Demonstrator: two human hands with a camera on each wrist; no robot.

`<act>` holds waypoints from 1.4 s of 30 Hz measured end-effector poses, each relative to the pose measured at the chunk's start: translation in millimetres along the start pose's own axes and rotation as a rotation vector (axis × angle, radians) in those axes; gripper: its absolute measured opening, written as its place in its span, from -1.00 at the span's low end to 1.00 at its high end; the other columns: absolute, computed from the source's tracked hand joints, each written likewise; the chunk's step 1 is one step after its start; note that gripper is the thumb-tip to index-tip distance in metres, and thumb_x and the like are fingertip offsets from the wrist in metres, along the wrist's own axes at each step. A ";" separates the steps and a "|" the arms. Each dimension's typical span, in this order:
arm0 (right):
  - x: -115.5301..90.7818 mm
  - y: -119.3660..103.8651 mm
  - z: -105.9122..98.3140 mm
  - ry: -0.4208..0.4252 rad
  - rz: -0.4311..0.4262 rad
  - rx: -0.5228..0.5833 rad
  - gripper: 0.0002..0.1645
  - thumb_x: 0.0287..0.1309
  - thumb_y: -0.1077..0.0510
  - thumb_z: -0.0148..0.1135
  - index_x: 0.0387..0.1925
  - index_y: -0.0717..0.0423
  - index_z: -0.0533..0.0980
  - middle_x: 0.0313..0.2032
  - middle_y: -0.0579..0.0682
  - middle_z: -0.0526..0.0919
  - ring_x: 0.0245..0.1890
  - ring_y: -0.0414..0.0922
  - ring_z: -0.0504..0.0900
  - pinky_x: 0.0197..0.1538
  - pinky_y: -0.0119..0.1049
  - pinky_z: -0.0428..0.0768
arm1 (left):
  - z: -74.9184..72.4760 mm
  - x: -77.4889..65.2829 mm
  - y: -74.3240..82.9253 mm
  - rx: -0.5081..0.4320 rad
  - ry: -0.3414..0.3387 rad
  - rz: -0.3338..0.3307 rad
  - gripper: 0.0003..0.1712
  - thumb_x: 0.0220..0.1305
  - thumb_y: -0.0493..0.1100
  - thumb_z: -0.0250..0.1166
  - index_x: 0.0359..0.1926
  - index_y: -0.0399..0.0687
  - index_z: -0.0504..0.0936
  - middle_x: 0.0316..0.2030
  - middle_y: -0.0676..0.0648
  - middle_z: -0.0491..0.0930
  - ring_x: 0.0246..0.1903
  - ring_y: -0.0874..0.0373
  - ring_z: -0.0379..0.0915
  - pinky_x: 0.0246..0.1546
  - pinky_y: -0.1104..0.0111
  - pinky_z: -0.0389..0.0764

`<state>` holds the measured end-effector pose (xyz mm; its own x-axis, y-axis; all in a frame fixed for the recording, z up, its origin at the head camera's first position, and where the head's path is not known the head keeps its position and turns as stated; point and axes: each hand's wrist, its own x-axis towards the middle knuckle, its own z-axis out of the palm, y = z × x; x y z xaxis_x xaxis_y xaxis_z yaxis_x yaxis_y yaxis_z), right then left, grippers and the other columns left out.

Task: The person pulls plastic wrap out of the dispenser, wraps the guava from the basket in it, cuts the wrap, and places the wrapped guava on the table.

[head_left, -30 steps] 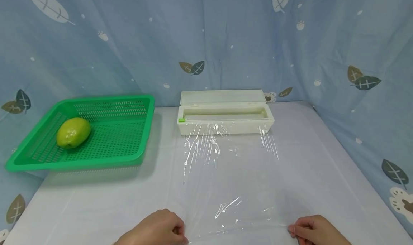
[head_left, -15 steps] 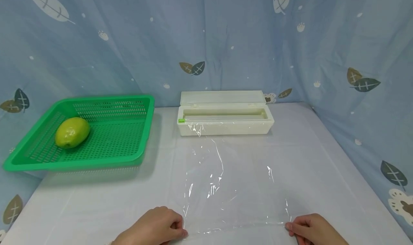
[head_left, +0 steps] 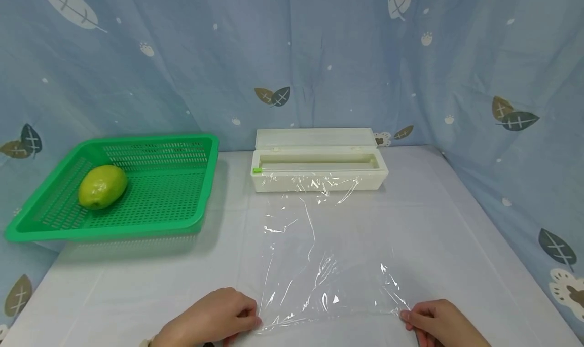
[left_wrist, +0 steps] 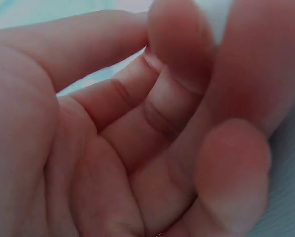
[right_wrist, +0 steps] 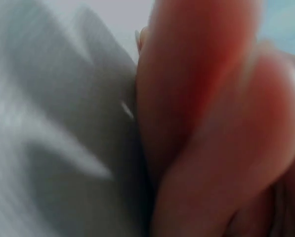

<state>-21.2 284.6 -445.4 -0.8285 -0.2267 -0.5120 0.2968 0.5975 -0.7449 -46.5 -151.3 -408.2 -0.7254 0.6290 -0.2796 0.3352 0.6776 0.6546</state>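
A clear sheet of plastic wrap [head_left: 319, 271] stretches from the white wrap dispenser [head_left: 319, 181] toward the front of the table. My left hand [head_left: 214, 314] pinches the sheet's near left corner between thumb and fingers. At the near right corner my right hand [head_left: 440, 321] pinches the film in the same way. The dispenser's lid [head_left: 315, 138] stands raised at the back, and a small green slider [head_left: 257, 170] sits at the left end of its front edge. In the left wrist view, curled fingers [left_wrist: 177, 49] fill the picture and the film hardly shows.
A green plastic basket [head_left: 150, 230] stands at the left of the white-covered table [head_left: 456, 245], with a yellow-green lemon-like fruit [head_left: 102, 187] inside. Behind and at the sides hangs a blue curtain [head_left: 319, 58] with printed leaves.
Both hands have risen slightly in the head view, still pinching the film's corners. Reflections on the plastic wrap have shifted, with its near edge a little higher. Dispenser and basket stay put.
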 end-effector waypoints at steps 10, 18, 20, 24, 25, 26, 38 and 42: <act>0.5 0.9 1.8 -0.006 -0.036 0.018 -0.58 0.11 -0.12 0.09 -0.59 0.14 0.50 -0.74 -0.02 0.48 -0.77 -0.25 0.36 -0.68 -0.35 0.40 | -17.5 0.6 -4.0 0.069 -0.011 0.084 -0.65 0.21 0.08 0.12 -0.68 0.19 0.33 -0.79 0.29 0.11 -0.73 0.46 0.04 -0.70 0.56 0.12; -0.6 -2.6 3.2 0.004 -0.039 0.009 -0.57 0.10 -0.13 0.11 -0.60 0.13 0.50 -0.75 -0.02 0.49 -0.77 -0.25 0.37 -0.68 -0.33 0.41 | -30.8 5.3 4.6 0.092 -0.005 0.101 -0.68 0.21 0.09 0.11 -0.65 0.21 0.34 -0.75 0.29 0.16 -0.71 0.45 0.08 -0.68 0.55 0.17; -0.8 -2.4 2.7 0.003 -0.047 0.003 -0.57 0.10 -0.13 0.11 -0.61 0.13 0.49 -0.75 -0.03 0.49 -0.78 -0.26 0.37 -0.68 -0.34 0.41 | -35.7 8.0 6.9 0.113 0.017 0.106 -0.72 0.22 0.09 0.11 -0.61 0.26 0.37 -0.72 0.30 0.22 -0.69 0.44 0.13 -0.66 0.54 0.22; -0.8 -1.0 2.3 0.003 -0.052 0.008 -0.57 0.10 -0.13 0.10 -0.61 0.13 0.49 -0.76 -0.03 0.48 -0.78 -0.27 0.36 -0.68 -0.34 0.41 | -47.2 11.4 12.7 0.134 0.072 0.100 -0.81 0.22 0.08 0.11 -0.54 0.31 0.42 -0.67 0.31 0.30 -0.63 0.43 0.21 -0.60 0.52 0.29; -0.6 -0.5 2.3 0.003 -0.052 0.011 -0.57 0.11 -0.13 0.10 -0.61 0.13 0.49 -0.76 -0.02 0.48 -0.78 -0.27 0.36 -0.69 -0.34 0.41 | -49.8 11.8 14.2 0.138 0.085 0.100 -0.82 0.22 0.07 0.11 -0.53 0.31 0.43 -0.67 0.31 0.31 -0.62 0.42 0.22 -0.59 0.51 0.30; -0.3 -0.2 2.6 0.003 -0.049 0.016 -0.57 0.11 -0.13 0.10 -0.61 0.14 0.50 -0.75 -0.02 0.48 -0.78 -0.26 0.36 -0.69 -0.33 0.41 | -52.0 11.9 15.5 0.141 0.097 0.099 -0.83 0.22 0.07 0.12 -0.52 0.31 0.44 -0.66 0.31 0.31 -0.61 0.42 0.23 -0.57 0.51 0.31; 1.0 2.6 3.1 0.013 -0.042 0.030 -0.55 0.11 -0.14 0.09 -0.61 0.15 0.49 -0.76 -0.01 0.48 -0.78 -0.23 0.38 -0.68 -0.32 0.42 | -73.3 0.7 26.3 0.163 0.215 0.098 -0.89 0.26 0.11 0.04 -0.37 0.38 0.48 -0.50 0.37 0.41 -0.45 0.43 0.33 -0.43 0.48 0.39; 0.1 3.7 0.2 0.011 -0.044 0.023 -0.56 0.12 -0.14 0.09 -0.61 0.14 0.49 -0.76 -0.02 0.49 -0.78 -0.24 0.39 -0.67 -0.33 0.43 | -91.4 -8.7 31.2 0.134 0.288 0.088 -0.89 0.27 0.13 0.02 -0.31 0.38 0.47 -0.44 0.35 0.43 -0.42 0.42 0.34 -0.44 0.47 0.41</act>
<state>-20.1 286.7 -448.3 -0.8463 -0.2435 -0.4737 0.2708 0.5692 -0.7763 -84.7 -170.5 -321.2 -0.8242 0.5663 -0.0034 0.4660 0.6817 0.5641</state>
